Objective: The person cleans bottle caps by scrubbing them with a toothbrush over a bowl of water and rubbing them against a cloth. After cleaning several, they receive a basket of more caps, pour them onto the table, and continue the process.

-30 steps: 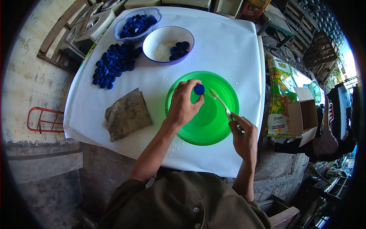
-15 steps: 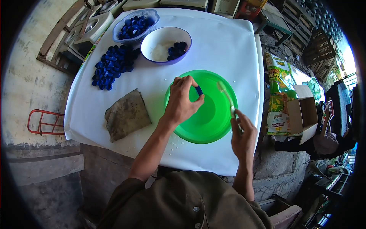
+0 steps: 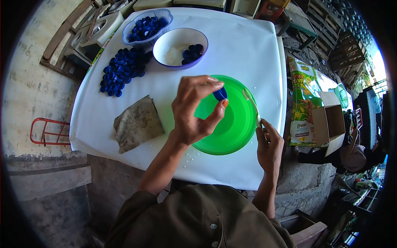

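Observation:
Pinched between the thumb and fingers of my left hand is a blue bottle cap, held above the green basin. My right hand grips a toothbrush by its handle, bristle end up, at the basin's right rim. The cap and the brush are apart. Behind the basin stands a white bowl with a purple rim, holding several dark blue caps. A pile of blue caps lies on the table to its left, and a pale blue basket full of caps sits further back.
A stained grey cloth lies on the white-covered table left of the basin. To the right are an open cardboard box and printed sacks. Another person is at the far right. A red metal frame stands left.
My left hand has turned, so the cap shows more fully between thumb and fingers. My right hand and the toothbrush have shifted slightly right, away from the cap.

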Tool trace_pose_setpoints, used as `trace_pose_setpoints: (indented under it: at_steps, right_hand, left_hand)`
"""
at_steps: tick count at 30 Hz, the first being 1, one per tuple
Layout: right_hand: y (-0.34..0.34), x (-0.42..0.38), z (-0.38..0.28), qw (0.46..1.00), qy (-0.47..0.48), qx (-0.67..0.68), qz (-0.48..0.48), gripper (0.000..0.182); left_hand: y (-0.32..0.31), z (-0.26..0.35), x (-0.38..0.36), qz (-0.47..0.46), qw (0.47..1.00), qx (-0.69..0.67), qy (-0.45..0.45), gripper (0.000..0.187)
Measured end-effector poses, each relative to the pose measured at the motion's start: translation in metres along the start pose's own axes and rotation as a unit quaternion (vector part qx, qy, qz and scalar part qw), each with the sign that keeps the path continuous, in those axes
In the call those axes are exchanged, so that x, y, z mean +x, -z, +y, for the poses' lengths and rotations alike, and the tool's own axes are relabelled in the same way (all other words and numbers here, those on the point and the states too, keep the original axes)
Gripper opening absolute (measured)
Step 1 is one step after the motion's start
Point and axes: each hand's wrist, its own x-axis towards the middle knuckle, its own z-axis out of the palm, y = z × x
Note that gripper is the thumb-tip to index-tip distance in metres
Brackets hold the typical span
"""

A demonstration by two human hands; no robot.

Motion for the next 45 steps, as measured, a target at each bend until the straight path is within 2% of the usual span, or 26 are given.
trace_pose_setpoints:
  at_steps: [1, 3, 5, 8, 12, 15, 16, 19, 23, 24, 25, 27, 28, 32, 35, 37, 42, 43, 45]
  right_hand:
    - [0.000, 0.001, 0.000, 1.000, 0.005, -0.001, -0.001, 0.025]
    - [0.000, -0.001, 0.001, 1.000, 0.009, -0.001, -0.006, 0.026]
    - [-0.002, 0.000, 0.002, 1.000, 0.012, -0.001, -0.013, 0.026]
    - [-0.001, 0.002, -0.005, 0.999, -0.009, -0.003, -0.035, 0.026]
    - [-0.003, 0.001, -0.004, 0.999, 0.014, 0.006, -0.037, 0.026]
    - [-0.004, 0.000, 0.000, 0.999, 0.012, 0.010, -0.037, 0.026]
    - [-0.005, 0.000, 0.001, 0.999, 0.015, 0.013, -0.034, 0.026]
    - [-0.004, 0.003, 0.001, 0.999, 0.014, 0.010, -0.035, 0.027]
    - [-0.004, 0.001, -0.001, 0.999, -0.014, 0.006, -0.038, 0.029]
    - [-0.005, 0.000, 0.001, 0.999, -0.023, 0.008, -0.035, 0.029]
    - [-0.006, 0.000, 0.004, 0.999, -0.014, -0.005, -0.036, 0.029]
    - [-0.008, -0.001, 0.005, 0.999, -0.016, -0.008, -0.039, 0.029]
    - [-0.008, 0.000, 0.007, 0.998, -0.025, -0.004, -0.053, 0.029]
    - [-0.009, 0.000, 0.010, 0.998, -0.020, -0.007, -0.054, 0.029]
    - [-0.009, 0.001, 0.013, 0.998, -0.004, -0.009, -0.056, 0.030]
    - [-0.011, 0.001, 0.017, 0.999, 0.004, -0.011, -0.050, 0.030]
    - [-0.010, 0.001, 0.017, 0.998, -0.021, 0.005, -0.060, 0.031]
    - [-0.011, 0.002, 0.015, 0.998, -0.016, 0.002, -0.056, 0.031]
    - [-0.013, 0.003, 0.014, 0.998, -0.004, -0.002, -0.062, 0.031]
  left_hand:
    - [-0.003, -0.003, -0.005, -0.010, 1.000, 0.009, 0.008, 0.030]
    - [-0.019, -0.026, -0.038, -0.198, 0.963, 0.127, 0.130, 0.030]
    - [-0.025, -0.036, -0.062, -0.276, 0.933, 0.139, 0.187, 0.031]
    - [-0.016, -0.019, -0.034, -0.185, 0.965, 0.118, 0.142, 0.029]
    - [-0.003, 0.001, -0.006, 0.016, 0.994, 0.078, 0.070, 0.029]
    - [-0.013, -0.011, -0.027, -0.093, 0.983, 0.130, 0.092, 0.030]
    - [-0.017, -0.019, -0.040, -0.202, 0.953, 0.169, 0.148, 0.031]
    - [-0.020, -0.023, -0.044, -0.193, 0.958, 0.117, 0.175, 0.030]
    - [-0.012, -0.013, -0.018, -0.003, 0.993, 0.051, 0.102, 0.032]
    - [-0.013, -0.015, -0.021, -0.008, 0.995, 0.060, 0.080, 0.033]
    - [-0.016, -0.016, -0.030, -0.068, 0.988, 0.091, 0.107, 0.032]
    - [-0.022, -0.032, -0.058, -0.270, 0.929, 0.152, 0.201, 0.034]
    - [-0.025, -0.033, -0.059, -0.251, 0.938, 0.136, 0.195, 0.032]
    - [-0.016, -0.014, -0.030, -0.070, 0.985, 0.040, 0.156, 0.029]
    - [-0.017, -0.019, -0.038, -0.078, 0.983, 0.058, 0.159, 0.030]
    - [-0.021, -0.034, -0.062, -0.254, 0.938, 0.149, 0.184, 0.030]
    - [-0.014, -0.021, -0.035, -0.057, 0.989, 0.032, 0.131, 0.030]
    - [-0.012, -0.022, -0.034, -0.052, 0.990, 0.048, 0.122, 0.030]
    - [-0.010, -0.026, -0.045, -0.228, 0.944, 0.123, 0.207, 0.030]
